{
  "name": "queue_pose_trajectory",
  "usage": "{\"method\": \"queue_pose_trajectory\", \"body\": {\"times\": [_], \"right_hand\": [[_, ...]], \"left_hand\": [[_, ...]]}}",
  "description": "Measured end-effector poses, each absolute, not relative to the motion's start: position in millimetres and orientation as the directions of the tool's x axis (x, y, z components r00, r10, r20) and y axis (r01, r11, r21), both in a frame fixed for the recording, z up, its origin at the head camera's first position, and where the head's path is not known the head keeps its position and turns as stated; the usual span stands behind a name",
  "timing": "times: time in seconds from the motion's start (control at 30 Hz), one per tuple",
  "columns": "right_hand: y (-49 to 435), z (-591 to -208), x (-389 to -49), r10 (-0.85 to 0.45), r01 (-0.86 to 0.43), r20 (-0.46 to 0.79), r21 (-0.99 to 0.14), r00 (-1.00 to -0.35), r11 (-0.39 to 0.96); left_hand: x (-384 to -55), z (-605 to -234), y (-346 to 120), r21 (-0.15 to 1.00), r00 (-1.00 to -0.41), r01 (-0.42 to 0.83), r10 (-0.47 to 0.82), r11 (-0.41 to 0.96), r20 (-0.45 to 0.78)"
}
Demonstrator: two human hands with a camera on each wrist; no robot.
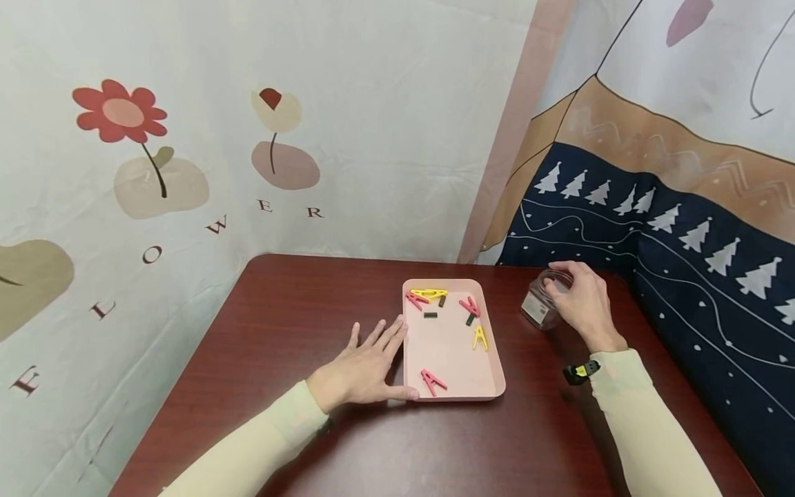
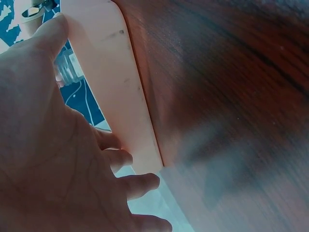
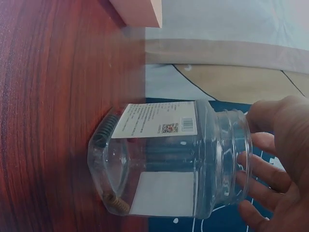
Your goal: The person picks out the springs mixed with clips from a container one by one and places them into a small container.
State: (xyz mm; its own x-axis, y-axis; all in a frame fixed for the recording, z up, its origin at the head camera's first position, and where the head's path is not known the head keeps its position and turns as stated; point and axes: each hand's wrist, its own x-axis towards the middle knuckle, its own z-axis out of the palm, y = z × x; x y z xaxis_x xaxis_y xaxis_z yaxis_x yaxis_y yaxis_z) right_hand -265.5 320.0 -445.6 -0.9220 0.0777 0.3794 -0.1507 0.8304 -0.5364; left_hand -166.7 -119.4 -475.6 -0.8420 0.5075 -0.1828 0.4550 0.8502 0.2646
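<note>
My left hand (image 1: 363,366) lies with fingers spread along the left side of a shallow pink tray (image 1: 447,359), fingertips at its edge and thumb at the near corner. In the tray lie pink pegs (image 1: 433,382), yellow pegs (image 1: 480,338) and several small dark coiled pieces (image 1: 430,315). To the right of it, my right hand (image 1: 580,300) holds a clear plastic jar (image 3: 169,154) by its open rim, fingers around the neck. The jar stands on the table with white labels on its sides. A dark coil (image 3: 105,130) and a brown coil (image 3: 116,203) sit at its bottom.
The dark red wooden table (image 1: 298,310) runs back to a pale printed curtain (image 1: 385,138). A navy cloth with white trees (image 1: 664,219) hangs along the right side, close to my right arm.
</note>
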Motion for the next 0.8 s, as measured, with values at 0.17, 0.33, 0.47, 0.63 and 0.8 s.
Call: {"method": "queue_pose_trajectory", "body": {"times": [0.17, 0.33, 0.47, 0.63, 0.8], "right_hand": [[314, -445, -263, 0.069, -0.171, 0.402, -0.530, -0.913, 0.831], [308, -443, -260, 0.041, -0.217, 0.442, -0.517, -0.896, 0.828], [303, -440, -259, 0.019, -0.247, 0.463, -0.506, -0.886, 0.826], [297, -437, -257, 0.004, -0.259, 0.462, -0.503, -0.887, 0.825], [289, -438, -258, -0.021, -0.287, 0.484, -0.484, -0.875, 0.827]], "left_hand": [[-166, -474, -120, 0.268, -0.842, 0.454, 0.507, 0.850, -0.184], [-166, -475, -120, 0.269, -0.842, 0.450, 0.505, 0.851, -0.188], [-166, -475, -120, 0.271, -0.844, 0.449, 0.504, 0.851, -0.184], [-167, -476, -120, 0.270, -0.844, 0.452, 0.505, 0.850, -0.179], [-167, -477, -120, 0.268, -0.845, 0.452, 0.505, 0.851, -0.178]]}}
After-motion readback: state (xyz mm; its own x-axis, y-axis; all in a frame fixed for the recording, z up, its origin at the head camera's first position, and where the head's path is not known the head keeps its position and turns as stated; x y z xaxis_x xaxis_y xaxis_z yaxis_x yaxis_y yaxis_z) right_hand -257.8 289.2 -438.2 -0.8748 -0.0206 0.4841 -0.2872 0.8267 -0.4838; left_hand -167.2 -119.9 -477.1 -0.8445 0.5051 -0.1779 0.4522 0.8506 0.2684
